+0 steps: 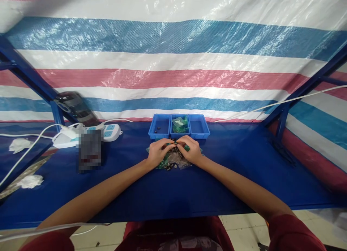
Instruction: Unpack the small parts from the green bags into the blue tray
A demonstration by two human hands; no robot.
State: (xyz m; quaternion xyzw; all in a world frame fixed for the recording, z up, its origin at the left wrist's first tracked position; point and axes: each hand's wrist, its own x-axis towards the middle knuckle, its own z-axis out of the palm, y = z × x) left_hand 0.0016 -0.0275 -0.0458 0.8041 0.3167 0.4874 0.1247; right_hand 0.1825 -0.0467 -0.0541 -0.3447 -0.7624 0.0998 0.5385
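Observation:
My left hand [159, 152] and my right hand [192, 150] meet fingertip to fingertip near the table's middle. Both are closed in a pinch around a tiny dark part [175, 143], too small to name. Beneath them lie clear and green plastic bags [175, 158] with small metal pieces [169, 167] spilling at the front. Just beyond the hands stand three joined blue bins: the left bin [159, 135] holds a few small dark pieces, and the middle one holds a green bag [180, 125]. The right bin [200, 135] shows its bare floor.
On the blue table [130, 200], a white power strip [114, 132] and a blurred dark object [90, 150] sit at the left. A dark bottle-like item [77, 108] leans behind them. Crumpled white tissues [31, 181], cables and blue frame posts [283, 117] are at the sides.

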